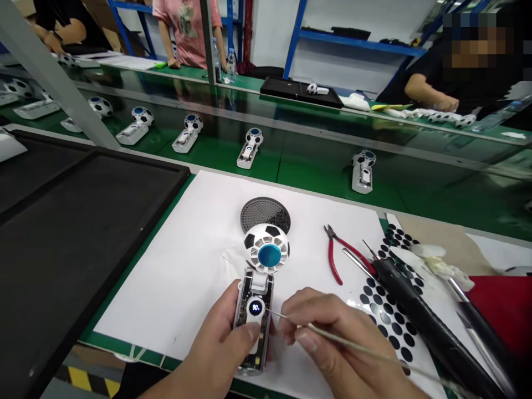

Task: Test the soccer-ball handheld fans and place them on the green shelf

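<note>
Left hand (216, 346): thumb across the near face of the handheld fan (254, 316), fingers wrapped behind, clamped on its clear body. Right hand (320, 338): thumb and fingertips (297, 332) pinched together on a thin pale rod (353, 346), its fine tip at the right edge of the fan body; contact cannot be told.

Fan: upright-tilted, head far, base near, held just above a white paper sheet (174, 293). Transparent handle, circuitry visible, lit round readout (255, 308) in blue-white. Head (266, 249) white with black football patches, white vanes, blue centre hub.

Just beyond the head, a round dark mesh disc (265, 215) lies flat on the paper, partly behind the fan. To the right, red-handled diagonal cutters (338, 252), jaws apart. Further right and near, a black-handled pen-like tool (428, 316) lies across a sheet of black dot stickers (388, 318), covering part of it. Red cloth (505, 307) at right edge.

Left of the paper, a large black mat (83, 221). Far side, beyond a raised rail, matching fans stand in a row on a green bench: one at (249, 148), another at (363, 172). Far right, a co-worker's hand (444, 102) rests among white items. Far left of centre, a person in a pink shirt (187, 33) stands beside a water bottle (231, 66).
</note>
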The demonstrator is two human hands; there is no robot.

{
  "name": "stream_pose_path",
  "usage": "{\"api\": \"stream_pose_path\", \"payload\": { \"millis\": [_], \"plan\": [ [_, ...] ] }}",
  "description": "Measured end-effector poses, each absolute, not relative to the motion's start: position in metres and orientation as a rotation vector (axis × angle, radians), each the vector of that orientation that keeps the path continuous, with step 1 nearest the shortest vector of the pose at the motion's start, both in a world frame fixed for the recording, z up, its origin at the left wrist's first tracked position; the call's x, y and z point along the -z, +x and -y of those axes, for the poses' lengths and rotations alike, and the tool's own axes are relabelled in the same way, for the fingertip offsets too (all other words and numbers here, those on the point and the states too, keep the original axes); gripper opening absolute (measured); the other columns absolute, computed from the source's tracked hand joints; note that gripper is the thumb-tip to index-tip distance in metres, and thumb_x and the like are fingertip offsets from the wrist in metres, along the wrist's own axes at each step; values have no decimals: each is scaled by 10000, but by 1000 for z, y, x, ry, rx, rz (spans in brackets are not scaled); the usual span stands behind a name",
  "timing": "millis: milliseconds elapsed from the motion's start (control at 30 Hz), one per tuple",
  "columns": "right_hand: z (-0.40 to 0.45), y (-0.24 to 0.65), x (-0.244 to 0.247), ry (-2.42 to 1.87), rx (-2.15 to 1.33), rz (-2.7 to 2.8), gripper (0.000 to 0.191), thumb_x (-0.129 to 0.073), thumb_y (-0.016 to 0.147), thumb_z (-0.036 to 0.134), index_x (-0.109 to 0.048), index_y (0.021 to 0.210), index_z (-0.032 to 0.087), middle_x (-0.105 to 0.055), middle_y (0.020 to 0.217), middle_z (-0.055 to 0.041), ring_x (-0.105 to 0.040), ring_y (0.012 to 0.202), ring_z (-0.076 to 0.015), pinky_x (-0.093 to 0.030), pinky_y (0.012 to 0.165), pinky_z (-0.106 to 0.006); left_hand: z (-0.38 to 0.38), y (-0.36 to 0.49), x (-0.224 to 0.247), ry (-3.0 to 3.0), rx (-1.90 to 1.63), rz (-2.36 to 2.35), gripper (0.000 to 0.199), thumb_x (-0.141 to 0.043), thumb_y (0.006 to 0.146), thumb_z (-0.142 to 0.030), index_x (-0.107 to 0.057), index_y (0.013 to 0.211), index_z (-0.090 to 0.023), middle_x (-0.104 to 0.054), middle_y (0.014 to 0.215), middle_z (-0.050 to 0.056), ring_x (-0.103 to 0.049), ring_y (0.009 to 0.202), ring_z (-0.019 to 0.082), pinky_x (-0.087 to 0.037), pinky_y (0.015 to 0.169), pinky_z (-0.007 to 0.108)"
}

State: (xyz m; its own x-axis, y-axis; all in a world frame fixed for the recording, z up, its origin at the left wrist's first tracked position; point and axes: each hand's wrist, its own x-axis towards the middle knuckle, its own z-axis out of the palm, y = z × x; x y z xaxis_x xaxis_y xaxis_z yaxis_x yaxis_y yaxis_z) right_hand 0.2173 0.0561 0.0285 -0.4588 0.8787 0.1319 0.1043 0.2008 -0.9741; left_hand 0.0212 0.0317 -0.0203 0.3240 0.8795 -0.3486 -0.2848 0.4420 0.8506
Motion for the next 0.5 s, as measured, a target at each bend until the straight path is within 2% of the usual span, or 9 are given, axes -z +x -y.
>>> {"api": "stream_pose_path", "payload": {
  "millis": [100, 167, 333, 433, 500],
  "plan": [
    [-56, 210, -31, -818, -1126, 1927, 367, -543, 899, 47, -652, 1134, 308, -734, 897, -53, -699, 825, -223, -584, 683, -334, -31, 23, 15, 805, -901, -1004, 165, -544, 928, -284, -533, 1088, -243, -569, 838, -13, -512, 804, 159, -462, 736, 263],
    [-59, 210, -33, -817, -1029, 1977, 411, -555, 875, 9, -650, 1156, 293, -736, 904, -49, -702, 845, -208, -598, 712, -309, -31, 24, 13, 858, -911, -1018, 109, -514, 935, -231, -538, 1041, -242, -556, 841, -21, -493, 819, 154, -452, 759, 252],
    [-63, 213, -36, -780, -927, 2077, 324, -563, 821, -39, -665, 1078, 129, -740, 915, -86, -708, 879, -162, -602, 786, -220, -31, 28, 14, 867, -885, -1057, 147, -461, 935, -148, -510, 1035, -244, -548, 865, -36, -484, 821, 146, -435, 772, 250],
    [-62, 213, -38, -794, -924, 2106, 282, -568, 836, -27, -662, 1060, 116, -745, 942, -87, -707, 922, -136, -577, 844, -168, -31, 29, 14, 865, -881, -1060, 108, -472, 943, -174, -501, 1010, -253, -525, 854, -45, -467, 810, 146, -441, 805, 272],
    [-61, 212, -39, -809, -908, 2124, 284, -565, 855, -7, -652, 1084, 137, -748, 975, -90, -710, 949, -142, -576, 858, -174, -31, 29, 13, 874, -878, -1050, 92, -482, 943, -186, -498, 1001, -256, -516, 842, -49, -454, 789, 143, -444, 834, 289]
  ]
}}
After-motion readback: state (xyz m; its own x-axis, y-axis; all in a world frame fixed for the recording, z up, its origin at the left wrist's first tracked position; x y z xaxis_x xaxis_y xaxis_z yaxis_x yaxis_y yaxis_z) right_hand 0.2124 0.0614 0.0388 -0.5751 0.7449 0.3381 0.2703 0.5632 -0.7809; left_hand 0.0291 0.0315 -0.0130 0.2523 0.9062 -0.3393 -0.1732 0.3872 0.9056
